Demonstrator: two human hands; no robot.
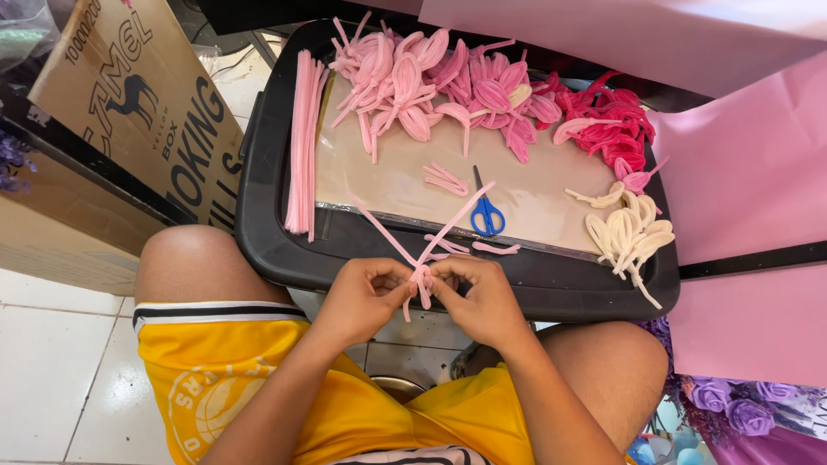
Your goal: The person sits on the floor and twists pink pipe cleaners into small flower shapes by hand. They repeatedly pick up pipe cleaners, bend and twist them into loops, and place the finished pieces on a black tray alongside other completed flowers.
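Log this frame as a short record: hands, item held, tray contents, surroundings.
hands: left hand and right hand pinch one crossing point together
held: light pink pipe cleaners, loose ends fanning up in a V
tray: black tray with straight pink stems, pink petal loops, red loops, cream loops, blue scissors
surroundings: cardboard box, purple flowers

Work surface: black tray (pixel 276 250) with beige board insert (pixel 517 176).
Lying on it: straight pink pipe cleaners (pixel 301 138) at left, pink loop pieces (pixel 439 82) and red loop pieces (pixel 612 125) along the far edge, cream loop pieces (pixel 629 232) at right, blue scissors (pixel 487 213) near centre.
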